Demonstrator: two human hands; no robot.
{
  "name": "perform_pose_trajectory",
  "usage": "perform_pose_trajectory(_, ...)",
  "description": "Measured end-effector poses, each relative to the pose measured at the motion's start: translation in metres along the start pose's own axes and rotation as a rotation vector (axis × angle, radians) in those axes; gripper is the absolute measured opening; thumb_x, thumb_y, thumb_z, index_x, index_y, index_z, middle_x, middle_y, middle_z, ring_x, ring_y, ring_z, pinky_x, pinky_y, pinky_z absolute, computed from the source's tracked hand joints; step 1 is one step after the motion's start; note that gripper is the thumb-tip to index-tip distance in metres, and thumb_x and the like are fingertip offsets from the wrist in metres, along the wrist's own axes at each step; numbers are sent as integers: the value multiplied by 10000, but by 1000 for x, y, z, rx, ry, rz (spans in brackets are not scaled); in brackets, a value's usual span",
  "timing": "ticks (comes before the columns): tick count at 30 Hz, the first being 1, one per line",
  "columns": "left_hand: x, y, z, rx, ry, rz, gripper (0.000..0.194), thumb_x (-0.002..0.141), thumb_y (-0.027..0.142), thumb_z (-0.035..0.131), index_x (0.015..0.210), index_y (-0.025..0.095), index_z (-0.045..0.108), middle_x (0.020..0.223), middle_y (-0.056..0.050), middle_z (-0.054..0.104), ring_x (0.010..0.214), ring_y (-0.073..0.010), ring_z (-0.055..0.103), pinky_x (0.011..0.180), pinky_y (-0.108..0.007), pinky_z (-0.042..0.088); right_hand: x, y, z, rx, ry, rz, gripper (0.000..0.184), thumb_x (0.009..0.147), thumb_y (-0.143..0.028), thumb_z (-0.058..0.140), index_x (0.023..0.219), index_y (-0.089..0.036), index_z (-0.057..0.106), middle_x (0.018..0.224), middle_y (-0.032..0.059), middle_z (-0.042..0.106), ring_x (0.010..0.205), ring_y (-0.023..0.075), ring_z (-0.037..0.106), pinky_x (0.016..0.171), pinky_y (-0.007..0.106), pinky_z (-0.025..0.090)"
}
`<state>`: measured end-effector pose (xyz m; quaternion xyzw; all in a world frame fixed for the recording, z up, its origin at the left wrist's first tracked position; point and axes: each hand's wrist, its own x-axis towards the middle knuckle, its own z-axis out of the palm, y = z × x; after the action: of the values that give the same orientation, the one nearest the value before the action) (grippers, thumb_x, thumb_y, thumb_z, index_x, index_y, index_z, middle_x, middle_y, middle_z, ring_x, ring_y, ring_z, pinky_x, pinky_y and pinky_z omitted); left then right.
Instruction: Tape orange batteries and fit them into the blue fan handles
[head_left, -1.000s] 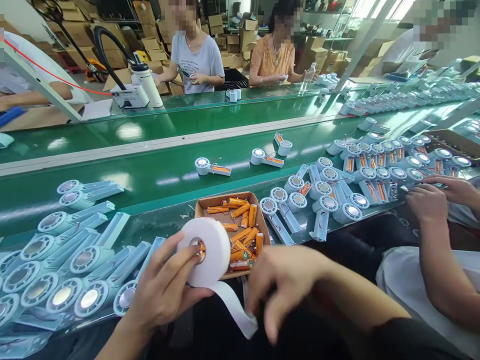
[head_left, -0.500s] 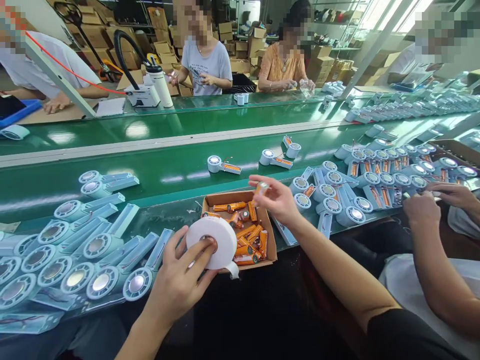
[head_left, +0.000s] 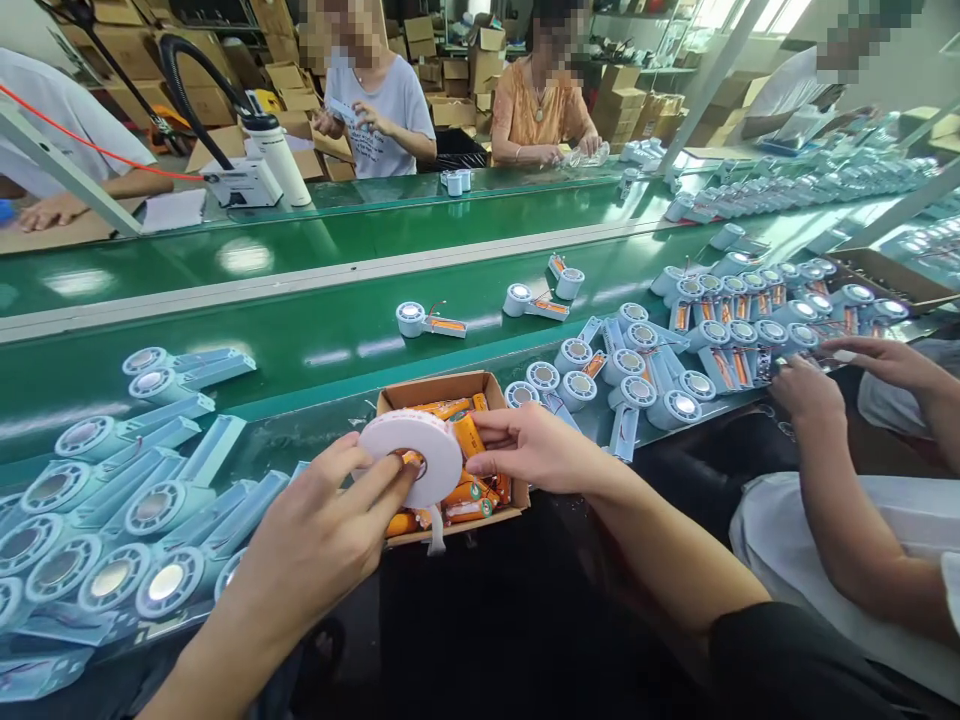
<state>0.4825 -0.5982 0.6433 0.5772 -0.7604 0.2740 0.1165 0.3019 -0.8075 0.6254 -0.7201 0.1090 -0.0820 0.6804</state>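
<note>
Tape roll (head_left: 442, 458): white, smooth face, mostly matt; loose tail thin, paper-like or cloth-like, which cannot be told. Orange cell (head_left: 468, 436): smooth wrap, plastic-looking, slight sheen. Open box (head_left: 519, 492): brown cardboard, matt. Housings (head_left: 217, 455): pale blue plastic, smooth, soft sheen; round discs (head_left: 112, 578) silvery, metal-looking, bright. Conveyor surface (head_left: 322, 310): green, smooth, glossy, light-reflecting. Hose (head_left: 178, 100): black, ribbed, plastic-looking. Near sleeve (head_left: 765, 660): black cloth, matt
</note>
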Motion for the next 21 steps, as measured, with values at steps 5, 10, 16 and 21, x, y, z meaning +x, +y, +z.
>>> perform_pose_trajectory(5, -6, 60, 29, -18, 49, -296, 401, 961, 208, 707, 1361, 189, 716, 990, -90, 767, 909, -265, 595, 831, -453, 467, 4, 34, 36, 495, 527, -74, 457, 737, -454, 927, 1103, -235, 763, 938, 51, 831, 929, 273, 799, 893, 433, 671)
perform_pose_trajectory(10, 7, 98, 58, -296, -98, -431, 427, 959, 413, 756, 1310, 172, 730, 1089, -130, 758, 986, -280, 619, 914, -492, 527, 16, 25, -40, 570, 1032, -470, 370, 673, -316, 963, 949, -280, 719, 919, -12, 800, 831, 159, 767, 719, 257, 646)
perform_pose_trajectory(16, -3, 19, 28, -429, -170, -524, 567, 934, 527, 772, 1418, 252, 664, 1406, -138, 693, 1320, -324, 618, 1137, -519, 536, 17, 5, -99, 372, 898, -398, 794, 540, -299, 993, 1259, -412, 674, 846, -15, 760, 784, 230, 762, 703, 391, 627)
perform_pose_trajectory(21, -109, 39, 4, 185, -309, -808, 345, 1034, 357, 560, 1283, 190, 730, 1217, -164, 765, 1022, -337, 731, 821, -473, 637, -68, 49, -92, 186, 1061, -3, 617, 406, -405, 982, 983, -507, 789, 730, 81, 703, 782, 398, 771, 643, 601, 564)
